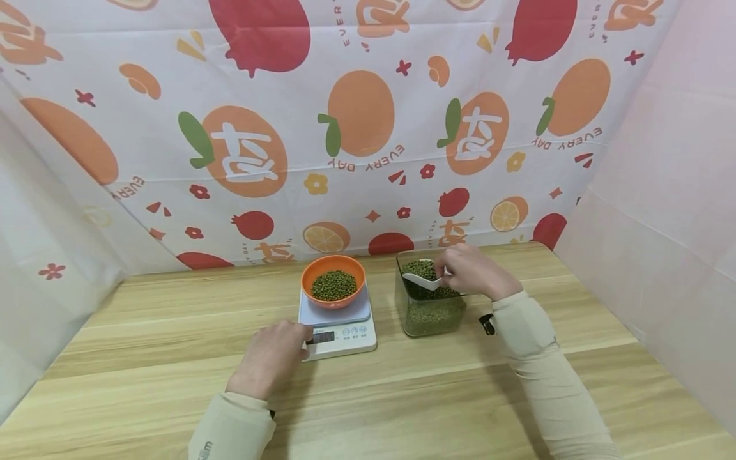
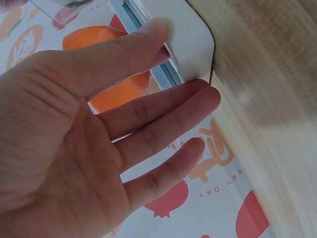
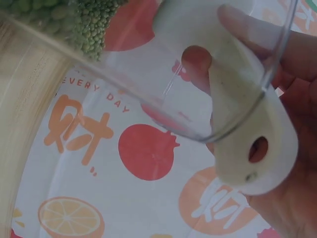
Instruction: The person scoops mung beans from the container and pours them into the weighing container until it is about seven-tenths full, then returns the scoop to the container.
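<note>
My right hand [image 1: 468, 271] pinches a white spoon [image 1: 422, 281] by its handle, over the open top of a clear container [image 1: 431, 319] of green mung beans [image 1: 418, 268]. In the right wrist view the spoon's handle [image 3: 262, 134], with a hole near its end, shows partly through the container's clear wall. The left hand [image 1: 276, 354] holds the front left corner of a white kitchen scale [image 1: 351, 345]; thumb and fingertips touch that corner in the left wrist view. On the scale stands an orange bowl [image 1: 313, 271] with mung beans [image 1: 333, 285] in it.
All of this stands on a wood-grain table [image 1: 172, 345]. A fruit-print cloth [image 1: 299, 128] hangs along its back edge, and plain white sheets [image 1: 655, 211] close off both sides. The container is a little right of the scale.
</note>
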Motion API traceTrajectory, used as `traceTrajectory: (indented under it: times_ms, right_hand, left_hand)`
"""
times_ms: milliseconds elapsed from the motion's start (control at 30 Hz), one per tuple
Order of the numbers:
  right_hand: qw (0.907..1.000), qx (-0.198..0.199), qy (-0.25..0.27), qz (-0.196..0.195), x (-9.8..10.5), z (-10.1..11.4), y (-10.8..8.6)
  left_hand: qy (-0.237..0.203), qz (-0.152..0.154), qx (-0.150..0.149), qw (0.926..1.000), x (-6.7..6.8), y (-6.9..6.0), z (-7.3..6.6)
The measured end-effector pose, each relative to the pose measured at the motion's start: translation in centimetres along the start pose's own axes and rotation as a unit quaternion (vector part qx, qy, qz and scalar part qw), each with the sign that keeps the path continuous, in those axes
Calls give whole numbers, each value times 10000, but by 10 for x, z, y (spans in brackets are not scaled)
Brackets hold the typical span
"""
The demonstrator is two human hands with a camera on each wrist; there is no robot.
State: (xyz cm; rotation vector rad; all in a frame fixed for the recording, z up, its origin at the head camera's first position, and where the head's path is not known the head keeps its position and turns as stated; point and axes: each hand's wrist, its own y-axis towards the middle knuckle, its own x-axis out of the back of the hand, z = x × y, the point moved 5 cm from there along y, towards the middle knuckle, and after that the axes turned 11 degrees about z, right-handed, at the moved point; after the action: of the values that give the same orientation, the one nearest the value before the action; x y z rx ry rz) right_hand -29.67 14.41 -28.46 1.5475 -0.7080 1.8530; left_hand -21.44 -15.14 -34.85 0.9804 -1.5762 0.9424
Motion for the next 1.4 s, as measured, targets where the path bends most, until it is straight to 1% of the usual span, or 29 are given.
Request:
traceTrajectory:
  times_ms: [200, 400, 533, 1033, 1233, 1400]
  right_hand:
    - [9998, -25, -109, -165, 1, -2, -7]
    - [9994, 37, -5, -347, 0, -6, -15]
    - [9984, 101, 10, -555, 0, -7, -20]
    - [9924, 263, 104, -1197, -5, -8, -39]
    - [9900, 322, 141, -1364, -7, -10, -42]
    - [9885, 376, 116, -1462, -6, -11, -42]
  left_hand:
    - [-17, -43, -28, 10000, 0, 0, 0]
    - [50, -67, -49, 10000, -1, 0, 0]
    - [61, -71, -36, 9999, 0, 0, 0]
    - [14, 103, 26, 9999, -1, 1, 0]
    - [33, 132, 40, 9999, -2, 2, 0]
    - [23, 92, 35, 9999, -1, 2, 0]
